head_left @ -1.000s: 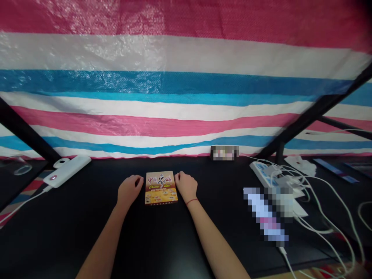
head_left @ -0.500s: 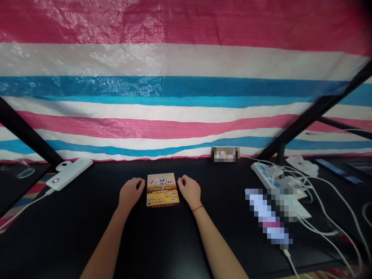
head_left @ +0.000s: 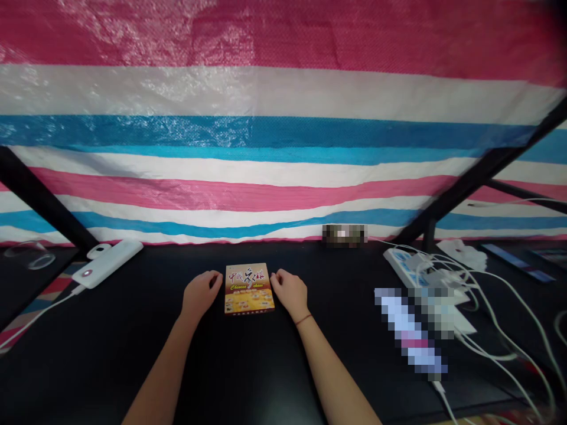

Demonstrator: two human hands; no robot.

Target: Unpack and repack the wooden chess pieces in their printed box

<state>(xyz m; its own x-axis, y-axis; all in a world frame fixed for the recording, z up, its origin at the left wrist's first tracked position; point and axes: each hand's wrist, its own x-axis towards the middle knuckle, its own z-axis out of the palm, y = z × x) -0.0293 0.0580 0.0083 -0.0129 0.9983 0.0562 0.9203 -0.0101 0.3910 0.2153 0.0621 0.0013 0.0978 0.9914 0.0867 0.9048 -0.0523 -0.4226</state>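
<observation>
A Chinese chess box (head_left: 249, 289), beige above and yellow below with printed lettering, lies flat on the black table (head_left: 239, 372) in the middle of the view. Just left of it rests my left hand (head_left: 202, 293), its fingers curled in and nothing showing in them. My right hand (head_left: 290, 293) lies close to the box's right edge, likewise loosely closed, with a thin red cord around the wrist. Neither hand grips the box. A narrow gap shows on the left side; on the right the fingertips are very near the edge, and I cannot tell if they touch.
A white power strip (head_left: 398, 262) with tangled white cables lies at the right, behind a blurred-out lit device (head_left: 410, 333). A white device (head_left: 108, 265) on a cable lies back left. A small pixelated object (head_left: 344, 235) stands by the striped sheet (head_left: 266, 130). Black frame bars (head_left: 478, 180) slant at both sides.
The view has shifted very slightly. Both hands and the box stay where they were relative to each other.
</observation>
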